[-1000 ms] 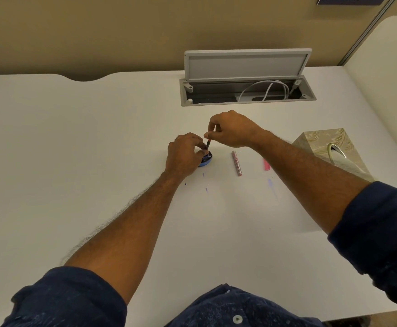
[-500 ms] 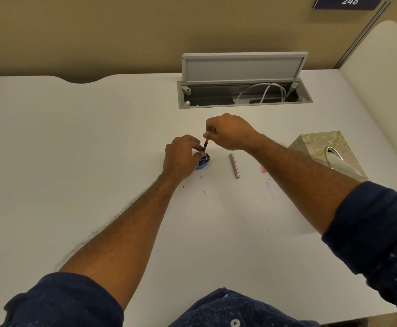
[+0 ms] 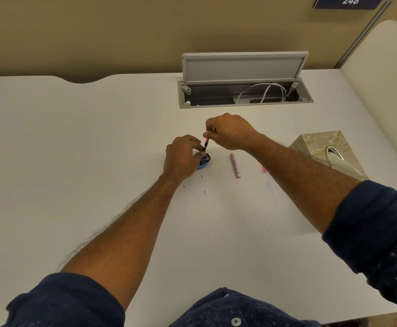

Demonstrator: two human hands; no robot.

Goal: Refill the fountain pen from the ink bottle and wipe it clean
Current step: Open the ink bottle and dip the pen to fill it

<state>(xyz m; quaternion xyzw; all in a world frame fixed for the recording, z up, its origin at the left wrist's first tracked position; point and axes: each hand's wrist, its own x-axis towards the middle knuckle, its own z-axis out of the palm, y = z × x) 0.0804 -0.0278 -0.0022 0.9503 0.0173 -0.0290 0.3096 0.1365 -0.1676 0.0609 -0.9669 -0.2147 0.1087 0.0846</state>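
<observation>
A small blue ink bottle [image 3: 204,162] stands on the white desk [image 3: 74,161], mostly covered by my left hand [image 3: 182,155], which grips it from the left. My right hand [image 3: 229,131] pinches the top of a thin red-and-black fountain pen part [image 3: 206,143], held nearly upright with its lower end in the bottle's mouth. A pink pen barrel [image 3: 235,165] lies on the desk just right of the bottle.
A beige tissue box [image 3: 327,152] sits at the right. An open grey cable hatch [image 3: 244,93] with white cables lies behind my hands. Small blue ink spots [image 3: 204,191] and a pink smear [image 3: 264,169] mark the desk.
Both hands stay at the bottle with the pen in its mouth. The camera has tilted slightly, shifting the scene lower in the frame.
</observation>
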